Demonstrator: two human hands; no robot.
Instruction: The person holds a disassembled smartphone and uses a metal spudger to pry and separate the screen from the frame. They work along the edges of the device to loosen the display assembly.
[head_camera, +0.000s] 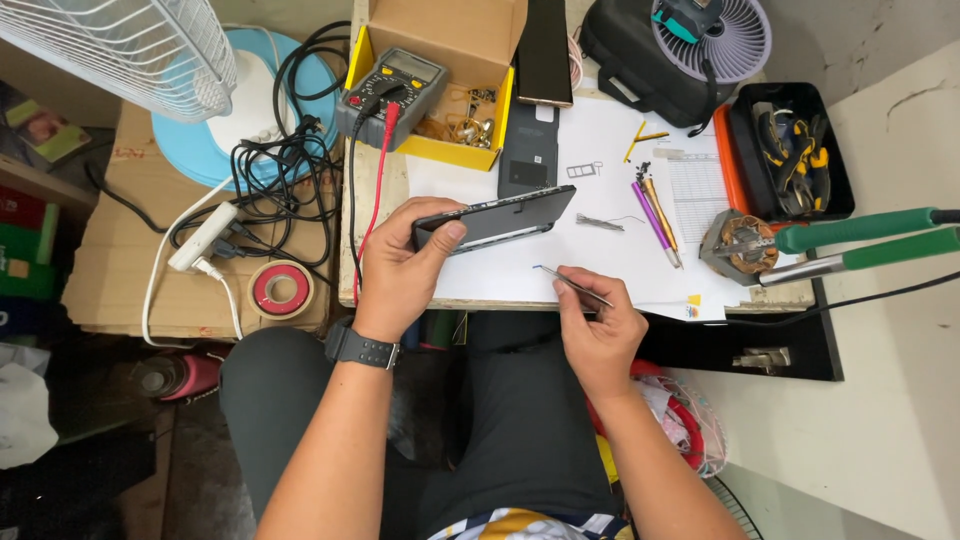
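My left hand (405, 270) grips a dark smartphone (500, 217) by its near end and holds it tilted on edge just above the white paper (600, 150) that covers the small work table. A black watch sits on that wrist. My right hand (598, 330) pinches thin metal tweezers (572, 284) at the table's front edge, their tip pointing left toward the phone. A separate black phone back cover (528, 150) lies flat on the paper behind the phone.
A yellow cardboard box (440, 60) holds a multimeter (392, 85) with red and black leads. Pens, a soldering-iron stand (742, 245), green-handled irons, a black tool tray (790, 150), a small fan and a bag crowd the right. Left: power strip, tangled cables, tape roll (280, 290).
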